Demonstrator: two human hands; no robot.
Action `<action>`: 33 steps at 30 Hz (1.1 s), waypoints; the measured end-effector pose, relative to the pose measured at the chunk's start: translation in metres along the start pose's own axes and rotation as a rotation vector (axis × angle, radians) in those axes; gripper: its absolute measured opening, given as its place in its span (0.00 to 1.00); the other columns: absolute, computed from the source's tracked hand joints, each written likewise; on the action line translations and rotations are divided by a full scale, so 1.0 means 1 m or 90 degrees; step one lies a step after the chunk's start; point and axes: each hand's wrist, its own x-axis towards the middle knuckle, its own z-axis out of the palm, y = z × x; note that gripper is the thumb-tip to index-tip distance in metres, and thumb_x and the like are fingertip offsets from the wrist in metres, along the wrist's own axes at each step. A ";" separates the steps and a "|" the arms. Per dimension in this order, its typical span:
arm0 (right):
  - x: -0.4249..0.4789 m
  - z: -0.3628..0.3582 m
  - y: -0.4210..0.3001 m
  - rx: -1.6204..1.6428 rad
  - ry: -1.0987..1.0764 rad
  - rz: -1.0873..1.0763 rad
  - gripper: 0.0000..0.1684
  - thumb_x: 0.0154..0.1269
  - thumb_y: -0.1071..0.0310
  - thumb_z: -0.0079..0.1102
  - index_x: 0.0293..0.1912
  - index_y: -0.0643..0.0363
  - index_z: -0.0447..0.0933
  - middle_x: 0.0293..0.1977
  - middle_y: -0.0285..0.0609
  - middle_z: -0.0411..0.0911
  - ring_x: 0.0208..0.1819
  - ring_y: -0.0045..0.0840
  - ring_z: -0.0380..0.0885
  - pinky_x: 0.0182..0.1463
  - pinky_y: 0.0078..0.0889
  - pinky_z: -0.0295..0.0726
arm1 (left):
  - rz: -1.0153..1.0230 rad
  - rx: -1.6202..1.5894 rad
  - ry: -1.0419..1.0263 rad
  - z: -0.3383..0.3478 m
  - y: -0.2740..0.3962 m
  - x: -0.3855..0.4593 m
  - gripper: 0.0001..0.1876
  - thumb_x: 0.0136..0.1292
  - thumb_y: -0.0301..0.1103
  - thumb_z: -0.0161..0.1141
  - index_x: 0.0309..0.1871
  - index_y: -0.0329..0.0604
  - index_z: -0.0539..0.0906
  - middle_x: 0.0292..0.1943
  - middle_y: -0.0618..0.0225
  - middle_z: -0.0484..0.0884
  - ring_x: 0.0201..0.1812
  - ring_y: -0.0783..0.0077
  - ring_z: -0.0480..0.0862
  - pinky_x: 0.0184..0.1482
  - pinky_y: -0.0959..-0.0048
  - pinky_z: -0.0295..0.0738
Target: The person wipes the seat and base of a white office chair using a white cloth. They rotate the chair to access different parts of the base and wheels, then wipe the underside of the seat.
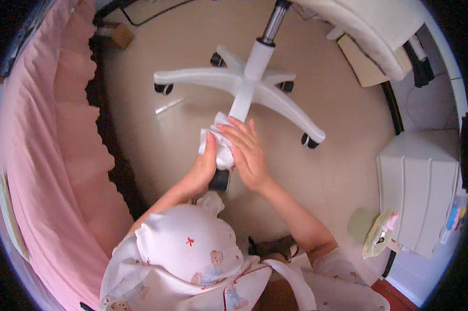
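A white five-spoke swivel chair base (pixel 253 79) stands on the floor, its metal post (pixel 273 25) rising at the top. A crumpled white cloth or tissue (pixel 223 153) wraps around the spoke nearest me. My left hand (pixel 207 159) presses the cloth from the left side, thumb along its top. My right hand (pixel 246 151) lies over the cloth from the right, fingers pointing up and left across the spoke. Just below the cloth a black caster (pixel 219 180) shows at the spoke's end.
A bed with a pink ruffled cover (pixel 62 155) runs along the left. At the right stand a white drawer cabinet (pixel 417 194) and a pale green bin with a liner (pixel 362 225). A cardboard box (pixel 123 35) sits at the upper left; the white chair seat (pixel 370 31) is upper right.
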 end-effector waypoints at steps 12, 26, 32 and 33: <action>0.064 -0.025 0.093 -0.192 0.035 -0.027 0.21 0.74 0.61 0.35 0.54 0.52 0.75 0.59 0.39 0.72 0.67 0.34 0.62 0.73 0.52 0.44 | 0.000 0.092 -0.021 -0.006 -0.003 0.001 0.30 0.73 0.58 0.21 0.40 0.42 0.69 0.25 0.70 0.74 0.26 0.79 0.70 0.31 0.77 0.67; -0.017 0.021 -0.007 0.003 0.067 0.026 0.21 0.73 0.61 0.36 0.53 0.58 0.76 0.58 0.39 0.73 0.67 0.37 0.62 0.73 0.54 0.39 | 0.016 0.075 0.053 -0.004 -0.011 0.002 0.38 0.71 0.62 0.22 0.57 0.35 0.70 0.48 0.58 0.76 0.53 0.72 0.73 0.57 0.71 0.66; 0.049 -0.010 0.074 -0.238 -0.004 -0.105 0.22 0.72 0.63 0.33 0.56 0.54 0.75 0.58 0.42 0.72 0.66 0.35 0.64 0.73 0.55 0.38 | -0.006 0.071 0.019 -0.011 -0.007 0.001 0.33 0.72 0.61 0.25 0.46 0.39 0.71 0.29 0.66 0.76 0.31 0.75 0.74 0.36 0.74 0.69; 0.059 -0.018 0.086 -0.275 -0.015 -0.090 0.21 0.72 0.63 0.34 0.57 0.53 0.73 0.59 0.41 0.71 0.66 0.34 0.64 0.73 0.55 0.40 | -0.002 0.070 0.030 -0.009 -0.003 -0.002 0.32 0.72 0.61 0.25 0.43 0.40 0.71 0.26 0.67 0.75 0.28 0.75 0.73 0.34 0.75 0.68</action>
